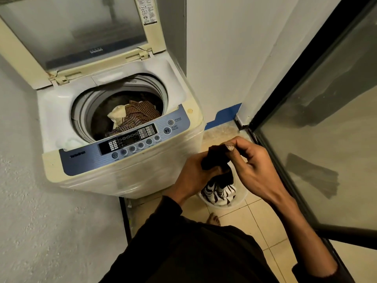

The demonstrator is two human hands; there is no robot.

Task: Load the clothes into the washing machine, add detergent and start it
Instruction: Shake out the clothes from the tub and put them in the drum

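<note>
One cream-and-white top-loading washing machine [120,127] is standing at the left of the scene with its single yellowed lid [75,35] swung up and leaning back toward the far wall. Inside the one round drum [120,111], two garments are showing: a brown checked cloth [138,115] is lying crumpled across the middle and a pale cream cloth [118,116] is sitting just to its left, touching it. One blue-grey control panel [130,144] is running along the near edge of the machine, with one power button and one start/pause button at its right end. Two hands are working near the machine's right near corner, above the floor. The left hand [193,172] is curling its fingers round one small black cloth [216,162], gripping its lower part, while the right hand [253,160] is pinching the top edge of the same black cloth between thumb and forefinger, its other fingers bending loosely inward. Both arms are wearing dark sleeves. Directly below the hands, one pale round laundry basket [240,198] is sitting on the beige tiled floor [244,217], just right of the machine's base, and one black-and-white patterned garment [220,194] is lying inside it; the hanging end of the black cloth is reaching down toward it, though contact cannot be made out. One bare foot [213,219] is showing on the tiles near the basket. One black-framed glass door [326,119] is standing at the right.
</note>
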